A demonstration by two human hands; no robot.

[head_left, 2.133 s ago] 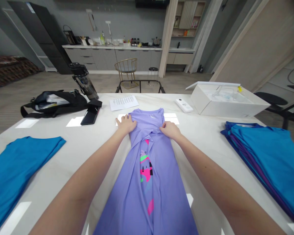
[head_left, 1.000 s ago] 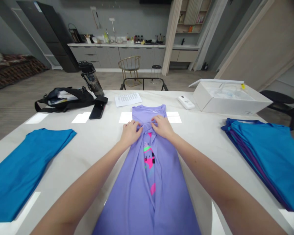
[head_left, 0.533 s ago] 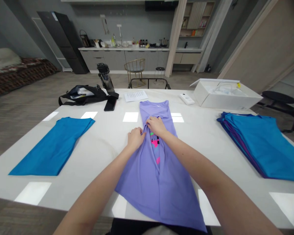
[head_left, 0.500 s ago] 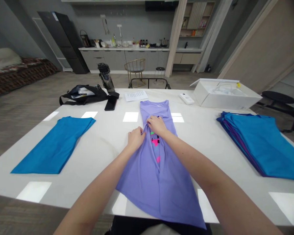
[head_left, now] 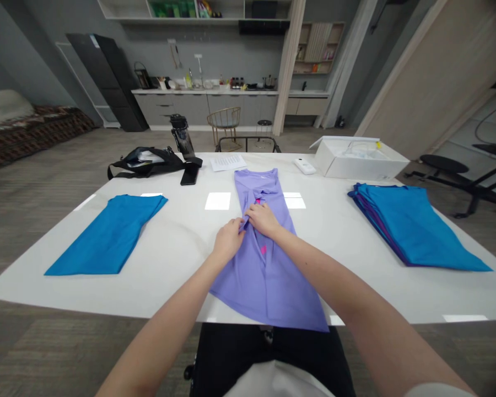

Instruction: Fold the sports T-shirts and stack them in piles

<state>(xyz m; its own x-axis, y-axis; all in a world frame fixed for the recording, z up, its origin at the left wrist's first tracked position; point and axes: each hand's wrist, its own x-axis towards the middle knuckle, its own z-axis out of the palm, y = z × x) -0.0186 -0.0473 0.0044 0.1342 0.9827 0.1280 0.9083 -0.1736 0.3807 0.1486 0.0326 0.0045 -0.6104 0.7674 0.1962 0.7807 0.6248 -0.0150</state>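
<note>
A purple shirt (head_left: 273, 281) with a pink print lies lengthwise on the white table, its neck end away from me and its hem near the front edge. My left hand (head_left: 230, 238) pinches the shirt's fabric at its left side, around mid-length. Right beside it, my right hand (head_left: 263, 219) grips a bunched fold over the middle, partly covering the print. Creases run from both hands along the cloth. A folded blue garment (head_left: 107, 237) lies to the left. On the right is a stack of blue and purple garments (head_left: 413, 226).
Along the far side of the white table (head_left: 169, 292) are a black bag (head_left: 149, 162), a dark bottle (head_left: 182, 138), a phone (head_left: 189, 174), a paper sheet (head_left: 228, 162), a white device (head_left: 305, 166) and an open white box (head_left: 357, 160). A chair stands beyond.
The view has shifted, showing more of the front edge and my lap. Both hands have gathered the shirt's fabric more, and less of the print shows.
</note>
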